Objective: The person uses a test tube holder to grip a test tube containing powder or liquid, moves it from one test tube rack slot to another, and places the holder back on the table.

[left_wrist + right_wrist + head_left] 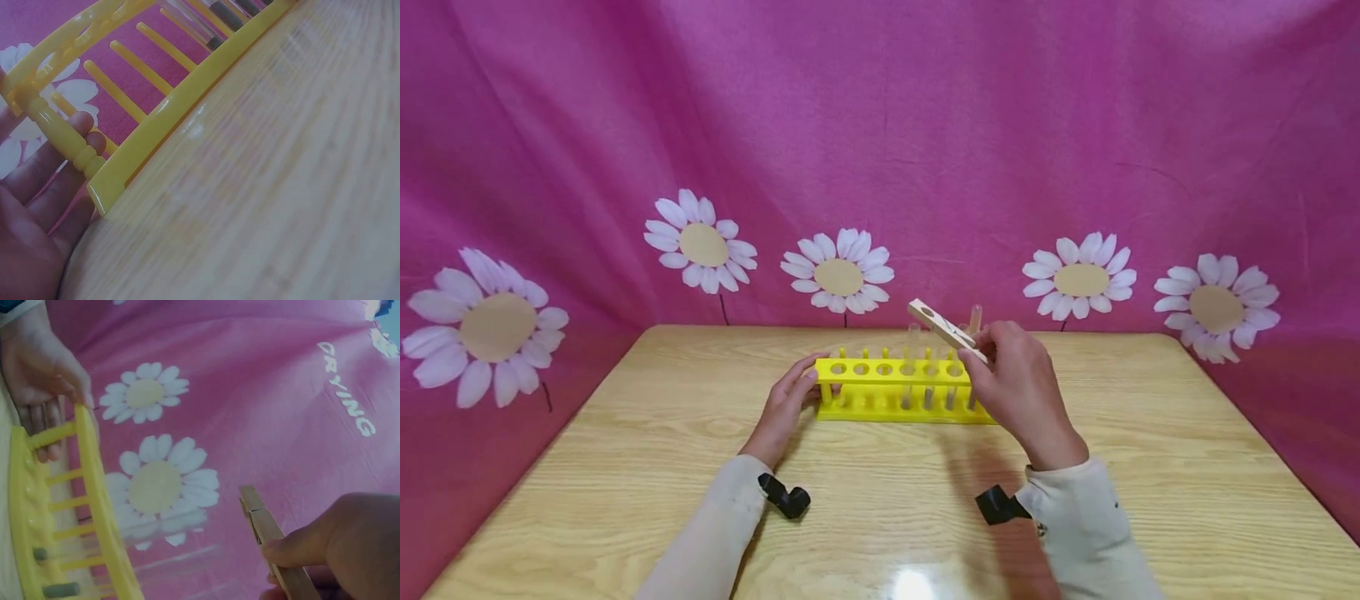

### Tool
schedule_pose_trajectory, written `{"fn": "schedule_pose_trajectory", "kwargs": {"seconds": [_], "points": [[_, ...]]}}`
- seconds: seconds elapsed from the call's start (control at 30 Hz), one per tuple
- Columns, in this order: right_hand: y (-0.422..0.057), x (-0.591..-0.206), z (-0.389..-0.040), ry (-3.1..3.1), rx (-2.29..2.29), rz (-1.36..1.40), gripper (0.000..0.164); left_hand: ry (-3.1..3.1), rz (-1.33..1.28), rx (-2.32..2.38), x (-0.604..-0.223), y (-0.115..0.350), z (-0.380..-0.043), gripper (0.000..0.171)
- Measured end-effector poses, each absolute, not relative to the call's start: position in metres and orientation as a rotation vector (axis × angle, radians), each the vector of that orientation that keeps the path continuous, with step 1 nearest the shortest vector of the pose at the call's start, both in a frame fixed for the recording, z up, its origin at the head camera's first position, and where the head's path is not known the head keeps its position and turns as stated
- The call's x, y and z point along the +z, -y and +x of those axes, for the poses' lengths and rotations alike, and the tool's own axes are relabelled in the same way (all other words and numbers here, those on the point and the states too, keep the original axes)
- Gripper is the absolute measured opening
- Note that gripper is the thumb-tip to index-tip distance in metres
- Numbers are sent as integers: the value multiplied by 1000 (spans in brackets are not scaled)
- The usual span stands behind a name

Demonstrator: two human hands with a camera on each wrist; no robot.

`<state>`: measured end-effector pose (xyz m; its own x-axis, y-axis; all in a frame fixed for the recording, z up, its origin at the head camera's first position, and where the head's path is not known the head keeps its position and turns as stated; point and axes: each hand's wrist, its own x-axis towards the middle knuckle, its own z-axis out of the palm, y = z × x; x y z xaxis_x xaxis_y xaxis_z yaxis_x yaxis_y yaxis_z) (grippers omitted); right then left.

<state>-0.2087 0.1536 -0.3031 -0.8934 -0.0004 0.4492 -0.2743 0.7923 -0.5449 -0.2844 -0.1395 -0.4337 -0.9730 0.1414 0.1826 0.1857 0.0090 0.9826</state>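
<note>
A yellow test tube rack (857, 375) stands on the table, several clear test tubes (913, 342) upright in its right-hand holes. Dark grey matter (61, 590) shows at the tubes' lower ends. My left hand (784, 408) grips the rack's left end, with fingers behind the turned end post (56, 131) and the thumb near the top bar. Above the rack's right part, my right hand (1018, 383) pinches a wooden test tube clamp (265, 528) between thumb and fingers. The clamp points up and left, overlapping the tubes in the head view. My right hand hides the rack's right end.
The wood-grain table (865, 508) extends around the rack. Behind it hangs a pink cloth (880, 150) printed with white daisies. Short yellow pegs (128, 56) rise along the rack's back side. A black wrist mount (1000, 505) sticks out from the right sleeve.
</note>
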Motion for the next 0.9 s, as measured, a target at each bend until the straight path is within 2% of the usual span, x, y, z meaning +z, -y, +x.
{"fn": "schedule_pose_trajectory", "kwargs": {"seconds": [0.3, 0.9], "points": [[-142, -311, -211, 2472, 755, 284, 15, 2195, -338, -2187, -434, 139, -283, 45], [-135, -325, -217, 2451, 723, 257, 14, 2223, -364, -2134, -436, 140, -285, 45]]}}
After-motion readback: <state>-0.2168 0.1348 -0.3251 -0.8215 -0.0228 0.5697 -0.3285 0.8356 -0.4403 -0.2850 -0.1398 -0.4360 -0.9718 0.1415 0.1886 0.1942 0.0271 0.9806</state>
